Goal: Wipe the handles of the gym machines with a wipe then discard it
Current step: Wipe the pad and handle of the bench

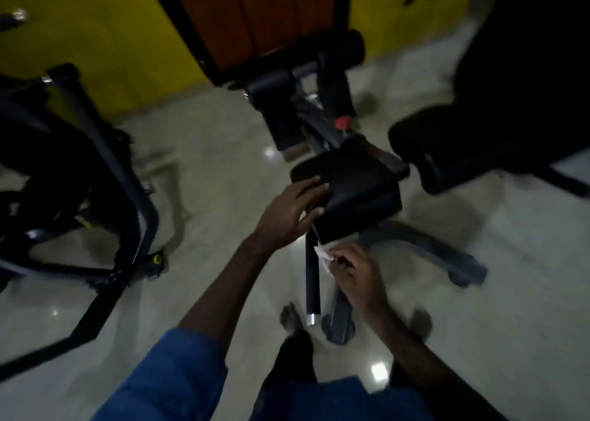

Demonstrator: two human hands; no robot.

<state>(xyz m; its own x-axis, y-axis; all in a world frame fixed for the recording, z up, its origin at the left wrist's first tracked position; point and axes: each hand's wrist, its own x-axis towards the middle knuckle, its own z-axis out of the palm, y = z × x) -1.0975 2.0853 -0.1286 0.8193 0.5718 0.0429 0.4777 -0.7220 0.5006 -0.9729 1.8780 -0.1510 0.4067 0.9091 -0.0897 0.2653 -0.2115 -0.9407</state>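
A black gym machine stands in the middle of the view, with a padded seat (360, 194) and a black handle bar (312, 280) that ends in a silver cap and points down toward me. My left hand (292, 211) rests on the seat's near left corner, fingers on top and thumb at the edge. My right hand (354, 269) pinches a small white wipe (322, 254) just right of the handle's upper end, below the seat. Whether the wipe touches the handle is unclear in the blur.
Black roller pads (319, 66) sit at the machine's far end, near a red knob (342, 122). Another black padded seat (447, 152) is to the right. A dark frame machine (95, 178) fills the left. The floor (217, 152) is glossy pale tile; yellow wall (95, 37) behind.
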